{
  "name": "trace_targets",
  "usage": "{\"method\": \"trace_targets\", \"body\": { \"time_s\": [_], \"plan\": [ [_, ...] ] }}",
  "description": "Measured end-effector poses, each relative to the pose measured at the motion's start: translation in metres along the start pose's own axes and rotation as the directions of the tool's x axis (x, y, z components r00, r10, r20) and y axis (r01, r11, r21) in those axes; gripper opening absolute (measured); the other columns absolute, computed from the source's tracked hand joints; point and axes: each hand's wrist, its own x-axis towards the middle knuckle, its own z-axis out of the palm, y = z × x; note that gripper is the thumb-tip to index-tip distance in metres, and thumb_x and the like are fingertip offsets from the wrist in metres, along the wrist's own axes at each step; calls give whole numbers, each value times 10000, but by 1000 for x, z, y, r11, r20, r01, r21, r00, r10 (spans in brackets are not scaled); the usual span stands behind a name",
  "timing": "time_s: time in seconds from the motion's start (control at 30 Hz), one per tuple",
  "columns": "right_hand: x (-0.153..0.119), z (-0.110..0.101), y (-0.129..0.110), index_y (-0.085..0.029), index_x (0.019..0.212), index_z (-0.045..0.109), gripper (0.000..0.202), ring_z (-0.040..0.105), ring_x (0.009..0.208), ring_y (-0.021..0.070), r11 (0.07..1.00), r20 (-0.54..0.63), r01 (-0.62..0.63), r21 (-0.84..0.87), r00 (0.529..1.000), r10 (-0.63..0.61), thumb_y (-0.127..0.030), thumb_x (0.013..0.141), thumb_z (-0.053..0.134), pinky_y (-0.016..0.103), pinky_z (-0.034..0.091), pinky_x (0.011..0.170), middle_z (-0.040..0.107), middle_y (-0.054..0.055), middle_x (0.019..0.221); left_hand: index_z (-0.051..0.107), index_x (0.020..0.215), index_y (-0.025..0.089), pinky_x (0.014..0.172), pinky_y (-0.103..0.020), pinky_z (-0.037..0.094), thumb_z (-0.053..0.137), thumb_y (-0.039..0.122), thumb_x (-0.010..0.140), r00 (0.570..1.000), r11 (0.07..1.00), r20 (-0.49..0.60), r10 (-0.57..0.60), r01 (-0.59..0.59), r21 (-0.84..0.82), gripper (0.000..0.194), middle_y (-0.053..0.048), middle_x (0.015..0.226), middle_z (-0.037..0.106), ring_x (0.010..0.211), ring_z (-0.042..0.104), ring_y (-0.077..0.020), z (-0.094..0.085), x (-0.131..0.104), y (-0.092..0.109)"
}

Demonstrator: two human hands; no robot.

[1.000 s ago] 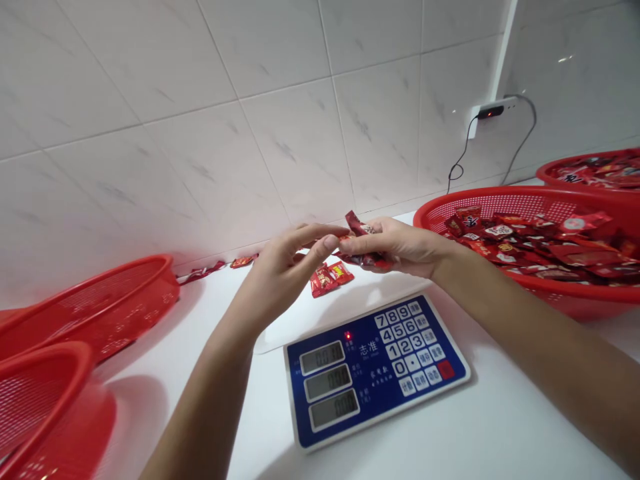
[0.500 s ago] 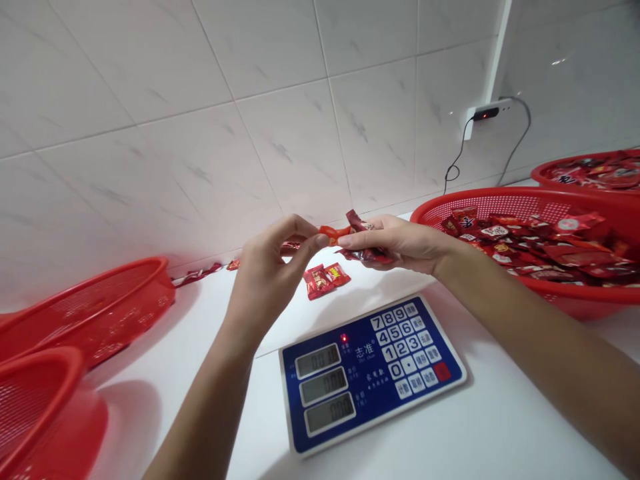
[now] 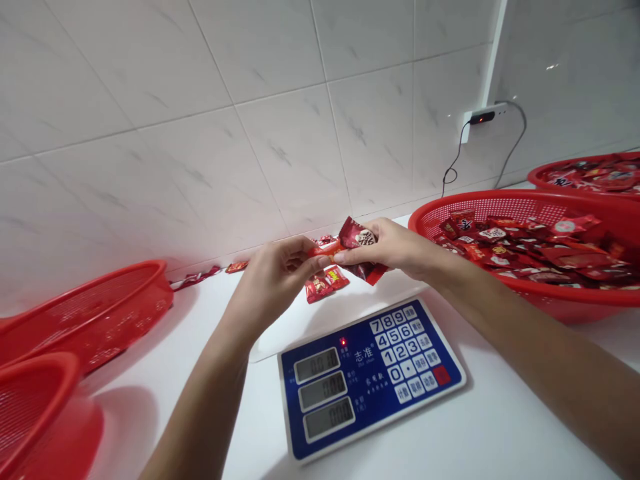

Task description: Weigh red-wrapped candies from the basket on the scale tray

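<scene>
Above the white pan (image 3: 290, 327) of a digital scale (image 3: 370, 380), my two hands meet. My left hand (image 3: 277, 280) pinches one end of a small orange-red wrapped candy (image 3: 327, 251). With its fingers closed, my right hand (image 3: 395, 248) holds several dark red wrapped candies (image 3: 359, 240), and its thumb lies against the orange-red one. Beneath the hands, two red candy packets (image 3: 325, 285) lie side by side on the pan. The scale's blue panel has three displays and a number keypad, with a red light lit.
At right stands a red mesh basket (image 3: 500, 293) heaped with wrapped candies, with another filled basket (image 3: 540, 175) behind it. Two red baskets (image 3: 120, 280) stand at left. Loose packets (image 3: 197, 276) lie along the tiled wall. A socket strip (image 3: 485, 115) with cables hangs there.
My hands have lowered slightly. The dark red candies in my right hand have turned, so a printed face shows more. The orange-red candy remains between both hands.
</scene>
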Motion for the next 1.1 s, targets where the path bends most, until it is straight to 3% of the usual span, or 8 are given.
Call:
{"method": "trace_targets", "body": {
  "time_s": [0.27, 0.43, 0.5, 0.63, 0.73, 0.83, 0.97, 1.1],
  "plan": [
    [1, 1, 4, -151, 704, 648, 166, 498, 502, 60, 999, 17, -24, 44, 1000, 24, -179, 664, 807, 191, 373, 478, 567, -52, 581, 659, 758, 174, 567, -296, 403, 593, 411, 818, 1000, 997, -8, 20, -19, 68, 253, -43, 685, 679, 650, 607, -195, 3, 0, -1],
    [3, 2, 4, -156, 699, 641, 216, 477, 491, 66, 999, -22, -36, -3, 999, 36, -251, 659, 830, 203, 321, 448, 558, -45, 572, 632, 710, 186, 557, -286, 396, 634, 396, 808, 999, 999, -37, 9, -7, 34, 231, -17, 660, 662, 639, 607, -181, 3, 0, -3],
    [4, 1, 5, -152, 688, 637, 252, 453, 489, 64, 999, -50, -42, -22, 998, 41, -306, 669, 836, 208, 280, 439, 556, -35, 573, 631, 693, 193, 563, -282, 404, 667, 361, 797, 993, 999, -118, 23, -18, 43, 201, -4, 644, 663, 629, 609, -172, 3, 0, -3],
    [5, -5, 7, -134, 738, 671, 314, 453, 533, 73, 998, -32, -60, -3, 998, 60, -394, 688, 839, 213, 253, 447, 581, -3, 623, 697, 755, 214, 628, -279, 442, 675, 244, 817, 888, 966, -413, 201, -110, 232, 73, 7, 712, 709, 659, 626, -156, 7, -3, -2],
    [4, -7, 5, -133, 763, 682, 326, 455, 550, 73, 993, -9, -79, 88, 997, 80, -404, 686, 845, 211, 261, 452, 569, -8, 635, 734, 808, 226, 613, -276, 435, 618, 227, 875, 828, 886, -394, 399, -236, 400, 134, -3, 789, 731, 662, 618, -147, 10, -5, -1],
    [4, -4, 3, -141, 702, 646, 300, 472, 539, 74, 989, -98, -96, 113, 989, 107, -348, 670, 861, 211, 300, 463, 563, -14, 611, 758, 880, 238, 659, -273, 455, 548, 205, 909, 864, 899, -332, 379, -258, 353, 215, -16, 877, 752, 733, 648, -149, 10, -4, -3],
    [5, 0, 1, -148, 671, 636, 225, 540, 539, 96, 991, -190, -92, 96, 976, 109, -260, 703, 829, 219, 384, 491, 607, 4, 598, 722, 1097, 222, 747, -288, 503, 556, 431, 924, 966, 995, -249, 68, -85, -57, 317, -48, 915, 760, 849, 683, -188, 2, 1, -8],
    [4, 4, 1, -150, 635, 626, 216, 540, 511, 91, 996, -145, -70, 47, 986, 76, -230, 704, 814, 213, 398, 477, 608, -5, 571, 725, 822, 170, 636, -293, 452, 602, 605, 826, 1000, 999, 0, -22, 22, -43, 453, -59, 753, 711, 721, 630, -202, -2, 3, -9]
  ]
}}
